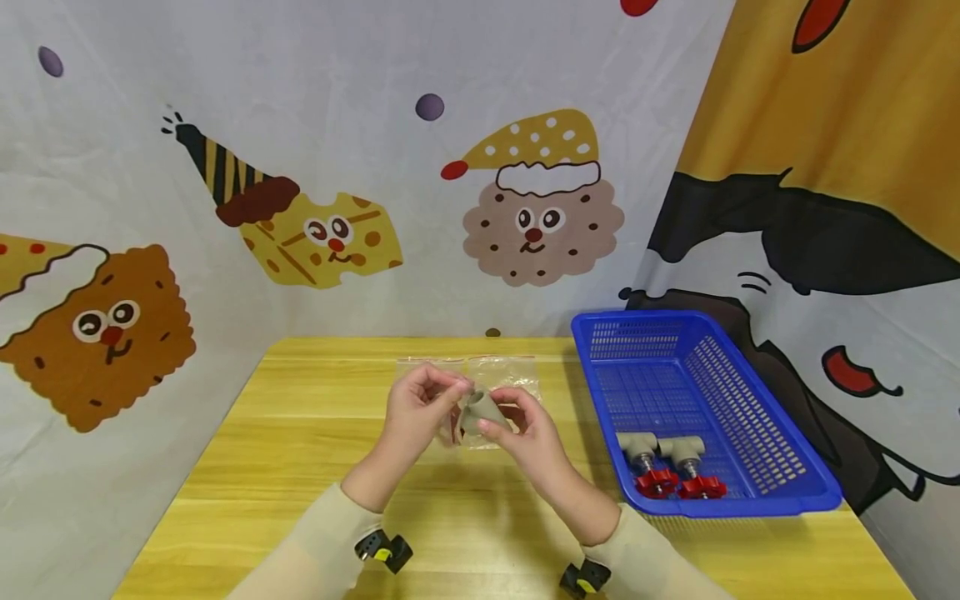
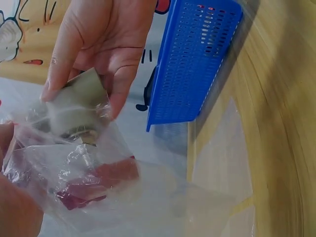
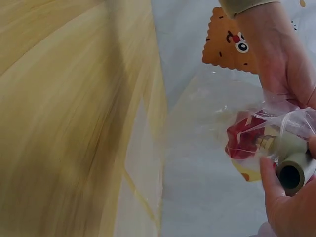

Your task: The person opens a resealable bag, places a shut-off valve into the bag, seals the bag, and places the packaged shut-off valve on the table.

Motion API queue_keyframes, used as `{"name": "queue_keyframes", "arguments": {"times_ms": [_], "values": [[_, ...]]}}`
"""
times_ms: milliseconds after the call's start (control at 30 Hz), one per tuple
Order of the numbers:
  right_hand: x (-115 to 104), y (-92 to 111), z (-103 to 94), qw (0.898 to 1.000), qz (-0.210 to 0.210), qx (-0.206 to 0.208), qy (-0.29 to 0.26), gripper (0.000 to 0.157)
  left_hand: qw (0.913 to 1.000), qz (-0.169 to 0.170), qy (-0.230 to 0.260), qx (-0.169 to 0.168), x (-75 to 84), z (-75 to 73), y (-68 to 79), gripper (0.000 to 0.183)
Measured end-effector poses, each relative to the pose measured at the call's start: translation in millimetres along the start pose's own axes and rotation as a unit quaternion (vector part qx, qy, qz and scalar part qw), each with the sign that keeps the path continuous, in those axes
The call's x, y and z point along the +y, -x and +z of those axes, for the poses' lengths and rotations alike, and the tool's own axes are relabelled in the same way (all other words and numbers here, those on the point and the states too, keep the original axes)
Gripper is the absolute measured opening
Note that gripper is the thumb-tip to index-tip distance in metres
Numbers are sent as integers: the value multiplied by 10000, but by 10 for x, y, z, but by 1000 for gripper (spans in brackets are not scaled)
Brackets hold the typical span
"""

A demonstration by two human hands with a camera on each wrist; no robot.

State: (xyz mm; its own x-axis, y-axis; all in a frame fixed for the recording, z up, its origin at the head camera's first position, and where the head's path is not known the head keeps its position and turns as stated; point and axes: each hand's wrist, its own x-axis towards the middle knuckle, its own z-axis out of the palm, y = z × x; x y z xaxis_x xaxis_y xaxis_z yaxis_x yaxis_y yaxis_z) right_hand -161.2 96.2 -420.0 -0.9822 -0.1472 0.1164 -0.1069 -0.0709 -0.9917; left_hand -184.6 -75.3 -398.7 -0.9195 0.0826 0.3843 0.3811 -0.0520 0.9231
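Between my hands is a stop valve [image 1: 483,410] with a beige-grey body, raised above the table and partly inside a clear plastic bag [image 2: 163,197]. My right hand [image 1: 528,425] grips the valve's body by its pipe ends, thumb and fingers on opposite sides. The left hand [image 1: 412,408] pinches the bag beside the valve. Through the film the red handwheel [image 2: 103,182] shows at the lower end, in the left wrist view. One round pipe opening [image 3: 290,177] faces the camera in the right wrist view, outside the film.
To the right stands a blue plastic basket [image 1: 738,507] with slotted sides. Two similar valves [image 1: 637,446] with red handwheels lie in its near left corner. Clear zip bags [image 1: 506,371] lie flat on the wooden table [image 1: 300,467] beyond my hands. A printed cloth [image 1: 420,50] hangs behind.
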Motion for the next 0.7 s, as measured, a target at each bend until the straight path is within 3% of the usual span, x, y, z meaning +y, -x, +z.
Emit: {"name": "queue_keyframes", "arguments": {"times_ms": [233, 367, 467, 567, 700], "values": [[19, -18, -63, 9976, 640, -95, -238, 39, 9997, -136, -211, 47, -27, -31, -14, 13], [-3, -32, -113, 9960, 863, -222, -14, 40, 9991, -240, -339, 110, -46, -64, -15, 11], [-33, -33, -148, 9951, 691, -430, 561, 39, 9989, -296, -360, 72, -48, -77, -10, 11], [-65, -46, -184, 9894, 235, -721, 1238, 36, 9991, -272, -334, -1, -49, -82, -3, 12], [-119, -70, -229, 9800, -170, -1200, 1580, 37, 9993, -178, -326, -18, -39, -86, 8, 14]]}}
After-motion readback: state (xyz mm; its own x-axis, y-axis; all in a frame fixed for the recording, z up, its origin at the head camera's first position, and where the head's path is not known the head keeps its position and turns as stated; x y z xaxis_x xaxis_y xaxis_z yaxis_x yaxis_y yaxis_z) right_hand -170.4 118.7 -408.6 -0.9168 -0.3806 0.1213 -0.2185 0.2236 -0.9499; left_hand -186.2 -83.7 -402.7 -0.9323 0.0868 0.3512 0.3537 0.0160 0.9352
